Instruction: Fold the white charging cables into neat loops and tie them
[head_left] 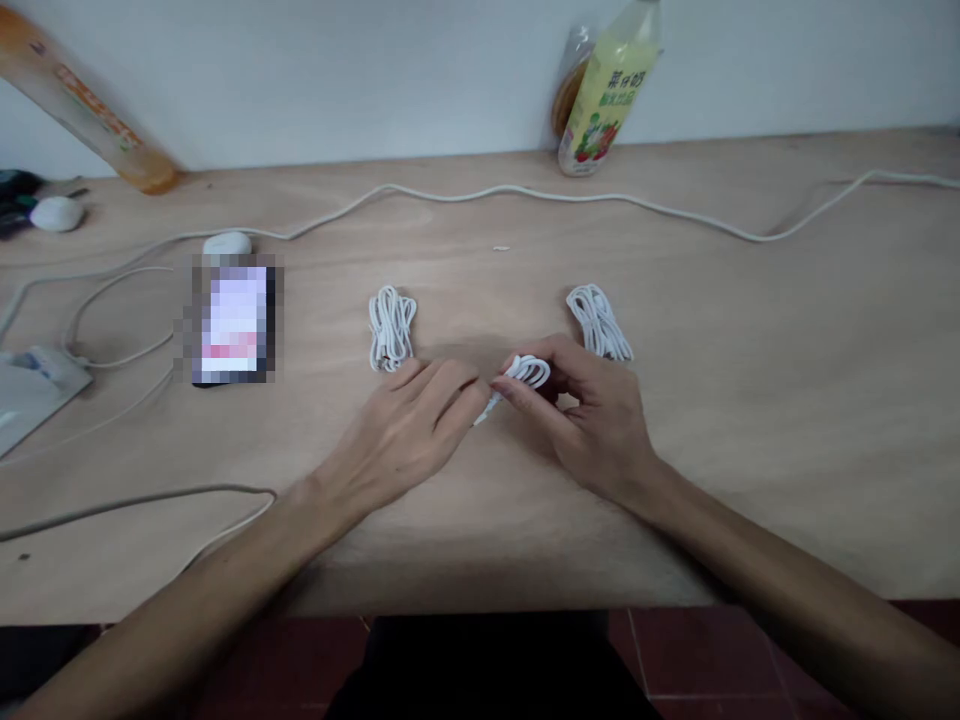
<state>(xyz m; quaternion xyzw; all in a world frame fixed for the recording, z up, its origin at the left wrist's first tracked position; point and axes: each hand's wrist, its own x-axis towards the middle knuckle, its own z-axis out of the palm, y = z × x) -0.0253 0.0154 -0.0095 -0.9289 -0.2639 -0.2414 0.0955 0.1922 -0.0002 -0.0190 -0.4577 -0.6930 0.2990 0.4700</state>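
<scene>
A small coiled bundle of white cable [531, 371] sits in my right hand [600, 415], pinched between thumb and fingers a little above the table. From this bundle a thin white strand [487, 408] runs down and left to my left hand [416, 420]. The fingers of that hand are closed and bent at the strand; their tips are partly hidden. Beyond my left hand lies one bound coil of white cable [391, 328]. Another white coil [598, 320] rests just past my right hand, its near end close to the knuckles.
A phone [236, 320], blurred out, lies at left beside a white rounded case [227, 246]. A long white cord [510, 190] crosses the back of the wooden table. Against the wall stand a yellow-labelled bottle [611, 95] and an orange-tinted bottle [97, 105].
</scene>
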